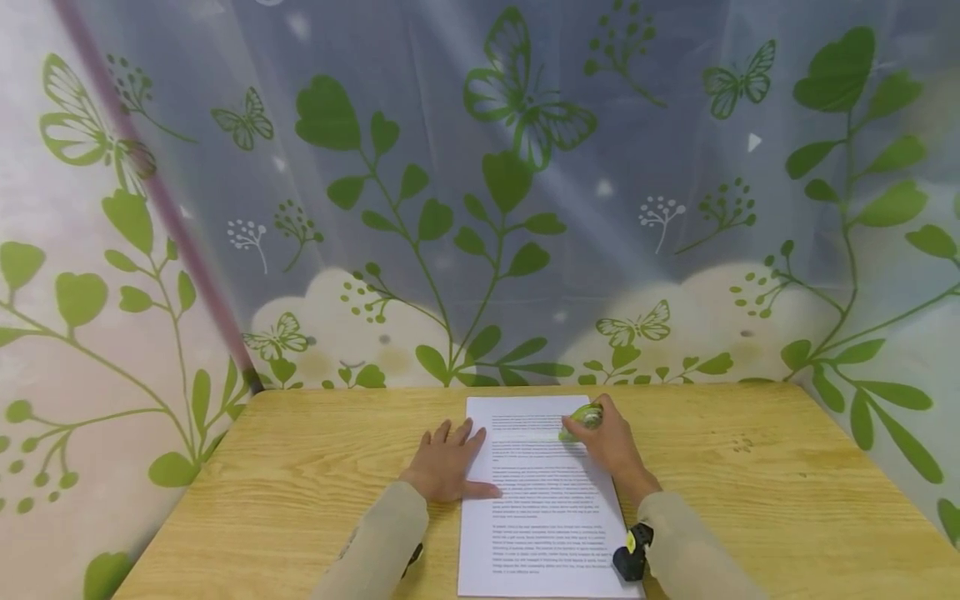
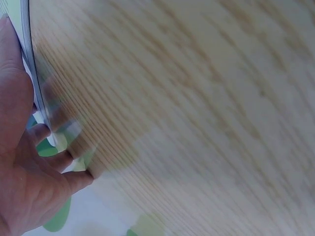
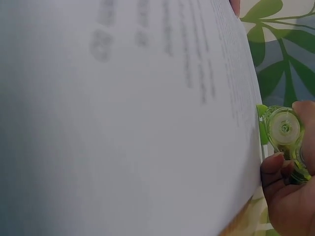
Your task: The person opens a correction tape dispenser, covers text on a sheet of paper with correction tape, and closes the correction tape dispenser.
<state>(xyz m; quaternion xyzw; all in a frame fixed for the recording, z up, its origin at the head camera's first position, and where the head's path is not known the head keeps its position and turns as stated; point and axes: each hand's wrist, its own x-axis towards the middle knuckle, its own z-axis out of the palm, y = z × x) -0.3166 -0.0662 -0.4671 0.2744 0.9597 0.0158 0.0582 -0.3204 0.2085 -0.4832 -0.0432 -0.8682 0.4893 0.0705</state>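
Observation:
A stack of printed paper (image 1: 540, 517) lies on the wooden table in front of me. My left hand (image 1: 444, 467) rests at its left edge, fingers spread, with the thumb lying over the sheet; the left wrist view shows that hand (image 2: 34, 162) beside the paper's edge. In my right hand (image 1: 615, 442) is a green see-through correction tape dispenser (image 1: 582, 421), pinched between thumb and fingers near the upper right of the page. Its round reel shows clearly in the right wrist view, where the dispenser (image 3: 284, 127) has its tip at the paper surface.
The light wooden table (image 1: 765, 500) extends to both sides of the paper. Behind it hangs a curtain (image 1: 637, 250) printed with green leaves and butterflies. A black device (image 1: 632, 554) is strapped at my right wrist, above the page's lower right corner.

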